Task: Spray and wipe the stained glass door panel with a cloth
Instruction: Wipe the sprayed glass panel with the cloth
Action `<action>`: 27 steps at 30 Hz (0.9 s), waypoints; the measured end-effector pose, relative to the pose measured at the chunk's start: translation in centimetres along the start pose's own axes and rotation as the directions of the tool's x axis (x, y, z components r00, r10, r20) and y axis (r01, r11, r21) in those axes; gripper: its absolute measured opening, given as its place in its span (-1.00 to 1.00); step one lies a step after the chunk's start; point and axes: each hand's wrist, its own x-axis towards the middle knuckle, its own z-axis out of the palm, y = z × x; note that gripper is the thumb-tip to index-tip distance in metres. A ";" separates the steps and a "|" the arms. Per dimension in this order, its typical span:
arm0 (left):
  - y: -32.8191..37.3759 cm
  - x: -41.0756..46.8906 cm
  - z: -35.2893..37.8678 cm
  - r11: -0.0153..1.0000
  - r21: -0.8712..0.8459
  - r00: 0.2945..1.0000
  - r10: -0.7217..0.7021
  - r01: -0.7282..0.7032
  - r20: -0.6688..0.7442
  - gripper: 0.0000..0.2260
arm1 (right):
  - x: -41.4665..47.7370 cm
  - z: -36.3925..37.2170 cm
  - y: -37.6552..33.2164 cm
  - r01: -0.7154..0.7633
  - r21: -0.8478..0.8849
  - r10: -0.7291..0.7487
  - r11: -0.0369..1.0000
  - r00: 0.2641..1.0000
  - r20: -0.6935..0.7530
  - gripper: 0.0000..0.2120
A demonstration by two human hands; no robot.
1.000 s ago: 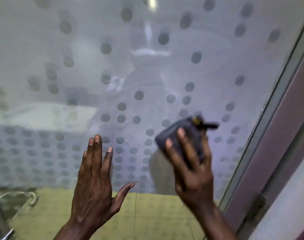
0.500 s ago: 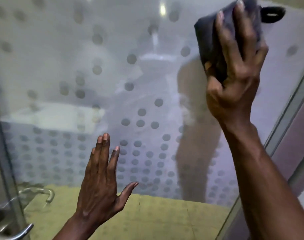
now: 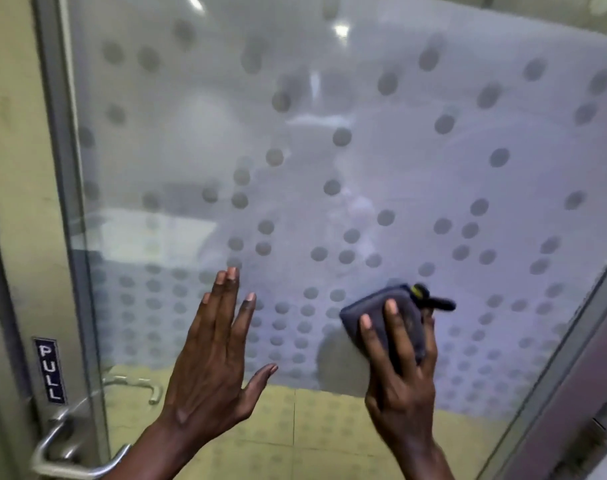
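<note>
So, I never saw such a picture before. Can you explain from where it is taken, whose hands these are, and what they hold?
The camera sits on a person's head and looks forward and down, so both hands are that person's own. In front is a frosted glass door with grey dots. The left hand is open, fingers straight, near the glass. The right hand presses a folded dark cloth flat on the glass. At lower left are a metal handle and a PULL sign.

Glass panel (image 3: 329, 150) free above the 2 hands, door handle (image 3: 70, 455) below-left of left hand (image 3: 212, 355), frame (image 3: 558, 375) right of right hand (image 3: 402, 375).
</note>
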 end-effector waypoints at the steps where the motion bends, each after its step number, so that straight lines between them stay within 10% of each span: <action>1: -0.1 0.0 -0.1 1.000 -0.003 1.000 0.012 -0.012 -0.001 0.00 | 2.5 -1.0 0.0 -0.018 0.027 0.018 0.999 0.999 -0.028 0.00; 10: -3.1 1.4 -1.6 0.994 -0.096 0.994 -0.056 0.046 -0.094 0.00 | 27.0 -6.4 0.2 -0.041 0.225 0.099 0.974 0.962 -0.253 -0.25; 21: -4.8 0.9 -2.0 0.997 -0.077 0.999 -0.001 -0.003 -0.051 0.00 | -0.6 4.1 -9.5 0.034 0.075 -0.040 0.997 0.996 0.080 -0.25; 27: -7.9 0.6 -3.8 0.998 -0.045 0.995 -0.054 0.051 -0.088 0.03 | 6.2 2.7 -9.8 -0.010 0.097 0.014 0.995 0.999 -0.041 -0.13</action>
